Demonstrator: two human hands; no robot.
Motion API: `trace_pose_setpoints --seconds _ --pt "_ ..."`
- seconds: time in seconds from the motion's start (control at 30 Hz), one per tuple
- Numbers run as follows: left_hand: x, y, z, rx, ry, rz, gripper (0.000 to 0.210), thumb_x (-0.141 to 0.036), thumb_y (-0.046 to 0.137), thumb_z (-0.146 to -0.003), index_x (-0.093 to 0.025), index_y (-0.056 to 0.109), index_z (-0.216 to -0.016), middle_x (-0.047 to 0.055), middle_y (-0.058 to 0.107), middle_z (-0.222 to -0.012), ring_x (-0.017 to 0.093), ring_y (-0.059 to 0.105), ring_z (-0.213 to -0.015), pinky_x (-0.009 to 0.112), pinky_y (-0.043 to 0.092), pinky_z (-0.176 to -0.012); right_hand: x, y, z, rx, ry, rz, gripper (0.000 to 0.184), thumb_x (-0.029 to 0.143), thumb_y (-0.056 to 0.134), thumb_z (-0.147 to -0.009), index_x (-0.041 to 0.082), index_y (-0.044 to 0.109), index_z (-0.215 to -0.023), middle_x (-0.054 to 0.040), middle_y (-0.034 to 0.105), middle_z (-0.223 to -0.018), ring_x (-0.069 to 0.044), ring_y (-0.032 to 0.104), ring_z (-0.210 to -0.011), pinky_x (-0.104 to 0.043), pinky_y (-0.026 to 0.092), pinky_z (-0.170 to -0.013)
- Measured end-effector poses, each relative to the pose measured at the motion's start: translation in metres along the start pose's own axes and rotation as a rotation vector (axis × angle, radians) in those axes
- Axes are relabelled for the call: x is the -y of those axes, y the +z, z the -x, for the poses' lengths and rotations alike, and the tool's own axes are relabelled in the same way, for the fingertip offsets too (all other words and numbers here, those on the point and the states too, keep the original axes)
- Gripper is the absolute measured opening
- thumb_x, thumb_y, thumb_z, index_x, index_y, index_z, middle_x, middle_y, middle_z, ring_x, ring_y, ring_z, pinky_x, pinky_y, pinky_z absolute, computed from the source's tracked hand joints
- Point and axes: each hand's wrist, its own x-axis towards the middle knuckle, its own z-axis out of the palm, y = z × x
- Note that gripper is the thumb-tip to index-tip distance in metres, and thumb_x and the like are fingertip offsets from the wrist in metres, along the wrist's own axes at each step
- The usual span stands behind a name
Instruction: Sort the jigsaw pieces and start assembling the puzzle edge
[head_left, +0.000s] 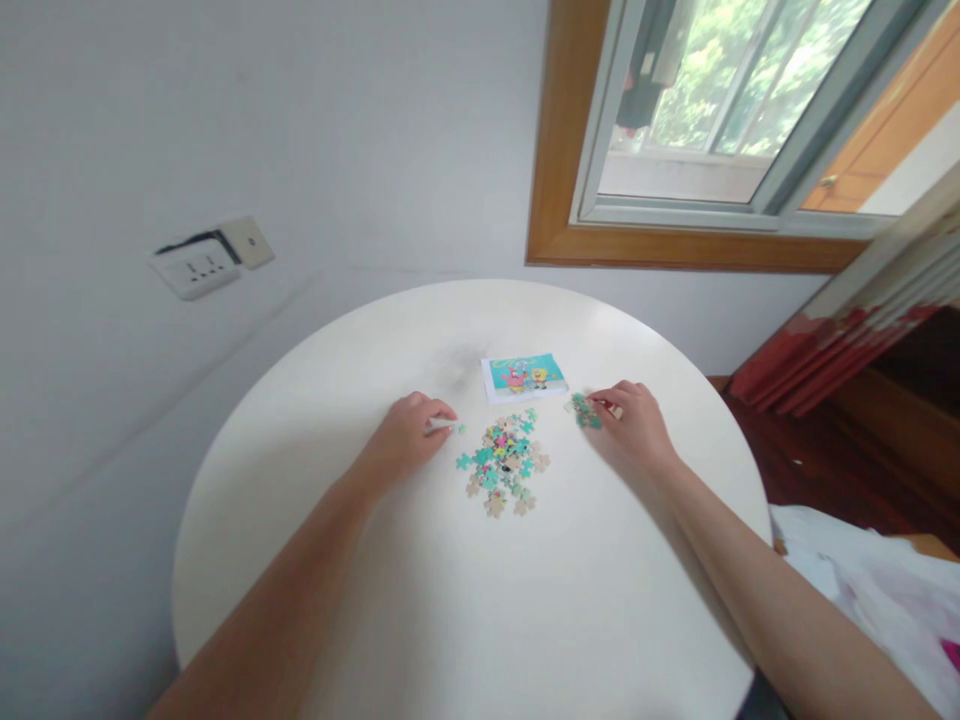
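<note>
Green puzzle pieces (585, 411) seemingly touch the right hand (636, 422).

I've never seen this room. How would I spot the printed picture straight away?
Start at the rounded white table near the window. Around its middle lies a pile of loose puzzle pieces; just beyond them, on the window side, is the printed picture. It's the flat, rectangular sheet with pink and yellow cartoon figures on blue-green, unlike the small, knobbly pieces nearby.
</note>
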Motion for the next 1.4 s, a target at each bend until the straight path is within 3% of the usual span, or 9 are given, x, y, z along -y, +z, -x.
trace_pose_setpoints --seconds 0.57,0.8,1.03,1.13,1.27,1.4 --pt "-0.005 0.0 0.004 0.036 0.007 0.006 0.025 -0.031 0.058 -0.075 -0.02 0.069 -0.095 0.005 0.061 -0.091 0.02 0.06 -0.081 0.035 0.05 -0.081 0.007 0.004 0.001 0.039 -0.065 -0.077 0.024 0.029 0.055 -0.09 0.02 0.077 -0.094 -0.0077 0.068 -0.082 -0.022 0.057 -0.081 -0.035 0.041 -0.079" --pt "-0.008 0.012 0.003 -0.056 0.012 -0.043 0.015 -0.025 0.054 -0.08 -0.019 0.066 -0.087 0.005 0.058 -0.084 0.021 0.059 -0.081 0.036 0.049 -0.083 0.009 0.001 0.001 0.033 -0.069 -0.105 0.025 0.029 0.054 -0.091 0.019 0.077 -0.094 -0.0083 0.068 -0.083 -0.022 0.057 -0.082 -0.035 0.042 -0.08" --pt "-0.015 0.022 -0.003 -0.114 0.01 -0.029 0.018 -0.021 0.049 -0.084 -0.018 0.066 -0.092 0.007 0.062 -0.089 0.021 0.061 -0.085 0.034 0.051 -0.082 0.017 0.002 0.004 0.017 -0.148 -0.159 0.023 0.021 0.054 -0.088 0.02 0.075 -0.098 -0.0077 0.066 -0.083 -0.023 0.056 -0.083 -0.037 0.042 -0.081" --pt "-0.019 0.023 -0.004 -0.109 0.026 0.002 0.024 -0.021 0.047 -0.086 -0.018 0.068 -0.097 0.008 0.066 -0.093 0.021 0.063 -0.085 0.033 0.052 -0.083 0.033 0.002 0.004 0.088 -0.283 -0.218 0.03 0.02 0.051 -0.089 0.022 0.072 -0.111 -0.0091 0.067 -0.096 -0.023 0.056 -0.093 -0.04 0.042 -0.088" --pt "-0.021 0.022 -0.003 -0.102 0.046 0.036 0.029 -0.02 0.044 -0.086 -0.018 0.069 -0.102 0.007 0.071 -0.097 0.021 0.065 -0.089 0.034 0.051 -0.088 0.062 0.008 -0.003 0.284 -0.482 -0.2 0.045 0.012 0.049 -0.086 0.028 0.066 -0.124 -0.0087 0.061 -0.122 -0.025 0.05 -0.115 -0.044 0.038 -0.099" --pt "-0.018 0.017 -0.004 -0.136 0.042 0.051 0.034 -0.016 0.041 -0.084 -0.017 0.067 -0.106 0.008 0.071 -0.098 0.022 0.065 -0.094 0.036 0.05 -0.091 0.088 0.019 -0.016 0.4 -0.561 -0.17 0.045 0.018 0.047 -0.089 0.029 0.062 -0.13 -0.007 0.053 -0.14 -0.027 0.038 -0.134 -0.049 0.03 -0.109"
